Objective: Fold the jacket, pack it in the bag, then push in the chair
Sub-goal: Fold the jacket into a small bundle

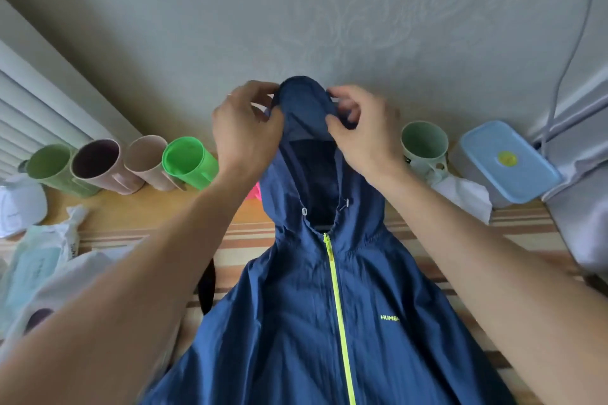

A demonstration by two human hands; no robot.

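Jacket (296,306) lengthwise, hood away; both hands' fingers (339,128) pinch hood.

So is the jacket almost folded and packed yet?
Not yet. The blue jacket lies spread flat on the table, front up, with its yellow zipper closed, so it looks laid out ready. Right now the left hand and right hand pinch the hood on either side of its top. No fold shows yet. Folding, bagging and the chair remain; neither bag nor chair is clearly visible.
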